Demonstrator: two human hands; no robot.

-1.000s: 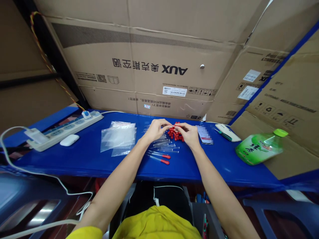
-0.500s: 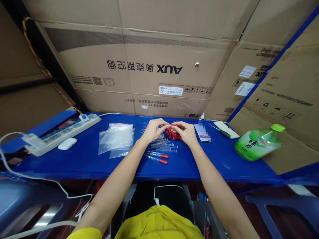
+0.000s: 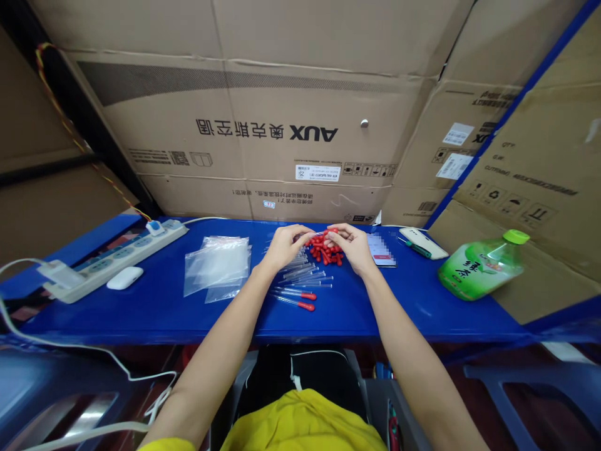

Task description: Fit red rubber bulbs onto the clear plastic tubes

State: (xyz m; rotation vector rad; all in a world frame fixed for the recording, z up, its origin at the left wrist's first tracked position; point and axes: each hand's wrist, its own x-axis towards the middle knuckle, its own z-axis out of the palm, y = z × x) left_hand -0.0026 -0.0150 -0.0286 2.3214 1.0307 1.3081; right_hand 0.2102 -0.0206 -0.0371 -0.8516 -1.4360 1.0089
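My left hand (image 3: 284, 246) and my right hand (image 3: 351, 245) meet above a blue table (image 3: 154, 307), fingers pinched. Between them they hold a thin clear tube with a red cap (image 3: 321, 233) at its right end. Under the hands lies a heap of loose red caps (image 3: 325, 252). Several bare clear tubes (image 3: 307, 275) lie just in front of the heap. Two capped tubes (image 3: 297, 298) rest nearest to me.
Clear plastic bags (image 3: 216, 265) lie left of the tubes. Farther left are a power strip (image 3: 113, 258) and a white earbud case (image 3: 124, 277). A phone (image 3: 381, 250), a white device (image 3: 421, 242) and a green bottle (image 3: 481, 268) are on the right. Cardboard boxes (image 3: 282, 125) wall the back.
My hands have drawn slightly apart along the tube, and the red cap now shows between my fingertips. The view has shifted a little.
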